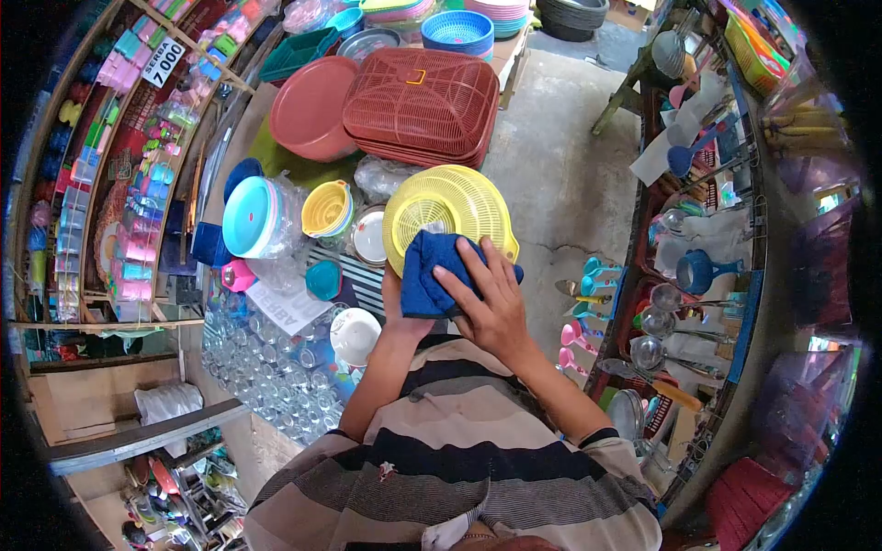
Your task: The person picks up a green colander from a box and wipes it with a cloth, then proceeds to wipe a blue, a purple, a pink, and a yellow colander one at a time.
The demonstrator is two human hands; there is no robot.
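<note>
Shelves of plastic housewares crowded the stall all around me, with a bare concrete floor [560,156] running down the middle. Ahead lay a stack of red trays [421,106] beside a pink basin [308,110], and further back a blue basket [457,30]. To my left sat a tub with a turquoise lid [250,217], a small yellow bowl [328,209] and rows of drinking glasses [266,367]. On my right, a rack held blue scoops [700,270] and metal ladles [657,323].

I held a round yellow strainer [447,216] up in front of my chest, tilted toward me. My left hand [397,298] sat under its lower edge, mostly hidden by a folded blue cloth [432,271], so I could not tell how its fingers gripped. My right hand [491,298] lay flat over the cloth, fingers spread and loose, pressing it against the strainer's near rim. My striped shirt [459,441] filled the bottom of the view.
</note>
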